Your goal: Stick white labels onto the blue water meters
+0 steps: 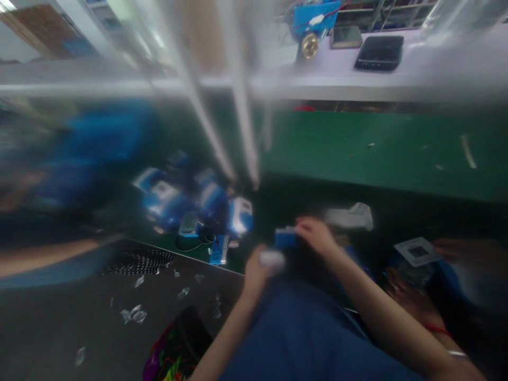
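Fingers of my right hand (317, 235) pinch the upper right corner of a small blue packet (284, 239), which sits over the dark green table (325, 148), close to its near edge. My left hand (254, 270) curls around a white object (273, 259), too blurred to name, just beside the packet. With only a corner pinched, I judge the packet could pivot or slip if I turn it quickly, perhaps landing on my blue clothing (297, 333). Off to the left, blue-and-white packs (170, 203) lie heaped loosely, and a blue strip (219, 250) rests right by the table edge; a careless sweep of my left hand could knock it onto the floor (95, 312). On my right, another person's hand (405, 293) is near a white card (418, 251), so swinging my elbow outward could bump it.
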A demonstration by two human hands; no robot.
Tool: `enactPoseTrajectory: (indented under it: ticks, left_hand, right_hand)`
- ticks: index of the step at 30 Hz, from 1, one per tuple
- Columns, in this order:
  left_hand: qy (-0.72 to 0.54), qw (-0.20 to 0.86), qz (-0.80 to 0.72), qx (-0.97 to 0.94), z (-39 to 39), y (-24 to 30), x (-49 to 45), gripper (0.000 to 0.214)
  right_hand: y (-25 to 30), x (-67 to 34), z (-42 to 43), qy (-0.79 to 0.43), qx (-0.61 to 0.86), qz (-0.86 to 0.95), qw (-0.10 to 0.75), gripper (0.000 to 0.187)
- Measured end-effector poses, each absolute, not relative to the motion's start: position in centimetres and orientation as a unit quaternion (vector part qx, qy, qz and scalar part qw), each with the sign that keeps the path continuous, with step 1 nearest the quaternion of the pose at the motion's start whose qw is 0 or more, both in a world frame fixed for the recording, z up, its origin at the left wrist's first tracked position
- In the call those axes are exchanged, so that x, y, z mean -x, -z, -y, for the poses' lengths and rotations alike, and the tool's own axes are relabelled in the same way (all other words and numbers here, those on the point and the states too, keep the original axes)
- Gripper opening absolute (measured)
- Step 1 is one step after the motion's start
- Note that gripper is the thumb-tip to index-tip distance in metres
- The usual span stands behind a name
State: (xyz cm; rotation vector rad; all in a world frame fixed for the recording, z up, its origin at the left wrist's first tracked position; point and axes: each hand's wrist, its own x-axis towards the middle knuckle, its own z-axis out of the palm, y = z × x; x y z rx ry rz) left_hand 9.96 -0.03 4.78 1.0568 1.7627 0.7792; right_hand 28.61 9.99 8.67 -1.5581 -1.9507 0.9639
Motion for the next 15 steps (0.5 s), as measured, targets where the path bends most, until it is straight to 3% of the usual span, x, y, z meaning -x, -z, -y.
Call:
enactPoseTrajectory:
  ticks: [4, 6, 15]
  left_hand:
    - [-0.233, 0.439, -0.738, -0.457, 1.0, -3.6, -8.5, 0.055]
    - [-0.175, 0.417, -0.740, -0.498, 1.3, -3.5, -8.4, 0.055]
    - [0.058, 0.252, -0.672, -0.694, -1.3, -3.2, -10.9, 0.058]
  right_hand:
    - [-4.7, -29.6, -14.0, -0.446, 0.583, 0.674, 0.083, 0.016]
    - [-3.0, -29.3, -14.5, -0.481, 0.571, 0.663, 0.048, 0.016]
    - [0.3, -28.5, -14.5, -0.535, 0.553, 0.634, 0.071, 0.023]
